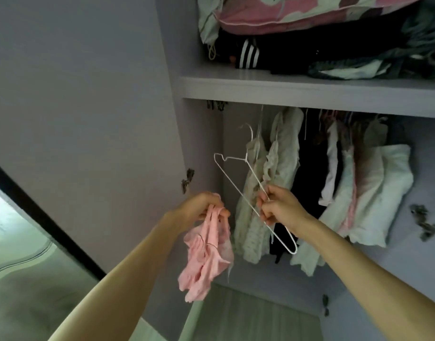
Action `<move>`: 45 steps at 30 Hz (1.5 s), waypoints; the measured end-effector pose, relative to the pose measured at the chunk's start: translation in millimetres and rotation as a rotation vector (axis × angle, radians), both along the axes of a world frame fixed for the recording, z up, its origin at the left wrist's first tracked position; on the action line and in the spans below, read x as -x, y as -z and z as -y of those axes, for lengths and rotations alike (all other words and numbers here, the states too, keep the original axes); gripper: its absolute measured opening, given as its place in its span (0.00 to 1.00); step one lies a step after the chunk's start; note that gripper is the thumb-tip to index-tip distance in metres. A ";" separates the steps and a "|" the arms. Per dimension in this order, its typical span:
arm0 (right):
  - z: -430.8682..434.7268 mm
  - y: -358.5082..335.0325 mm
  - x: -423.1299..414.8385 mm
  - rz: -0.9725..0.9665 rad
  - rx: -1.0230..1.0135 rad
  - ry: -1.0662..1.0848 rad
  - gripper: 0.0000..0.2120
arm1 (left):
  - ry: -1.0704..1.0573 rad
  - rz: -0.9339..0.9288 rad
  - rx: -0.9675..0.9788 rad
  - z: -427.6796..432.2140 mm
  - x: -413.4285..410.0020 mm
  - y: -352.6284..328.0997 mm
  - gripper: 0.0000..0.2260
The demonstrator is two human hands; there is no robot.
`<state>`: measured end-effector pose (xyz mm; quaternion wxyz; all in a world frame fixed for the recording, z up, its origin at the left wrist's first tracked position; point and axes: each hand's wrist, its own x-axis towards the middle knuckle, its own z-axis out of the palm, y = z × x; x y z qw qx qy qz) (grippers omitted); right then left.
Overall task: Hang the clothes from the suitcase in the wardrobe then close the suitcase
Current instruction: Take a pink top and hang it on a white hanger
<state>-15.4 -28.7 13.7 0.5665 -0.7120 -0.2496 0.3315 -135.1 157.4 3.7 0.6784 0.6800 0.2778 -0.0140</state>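
Left hand [201, 205] fingers pinch a soft, light pink garment [206, 254] by its straps; right hand [278, 205] grips a thin wire hanger [248, 190].

Pink garment [206, 254]: crumpled, thin-strapped, dangling at 6 o'clock from the left hand [204, 205], which pinches its top. White wire hanger [236, 187]: bare, tilted along the 11-to-5 o'clock line, gripped mid-frame by the right hand [278, 205], at 3 o'clock of the garment and apart from it. Wardrobe [310, 91]: open, with pale and dark clothes [280, 153] hanging at 3 o'clock.
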 end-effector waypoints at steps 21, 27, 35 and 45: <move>111.7 -20.1 -21.5 0.069 -0.244 -0.032 0.12 | -0.032 0.061 -0.447 121.5 -53.6 -10.0 0.14; 117.9 -35.1 -48.3 -0.112 -0.230 0.296 0.19 | 0.237 -0.075 -0.462 140.5 -47.9 -24.9 0.13; 126.5 -48.6 -65.8 -0.263 -0.536 0.618 0.12 | 0.433 -0.109 -0.180 154.7 -50.4 -38.2 0.12; 89.4 -57.9 -69.2 -0.182 -0.605 0.700 0.11 | 0.583 -0.165 -0.104 174.4 -44.4 -29.9 0.17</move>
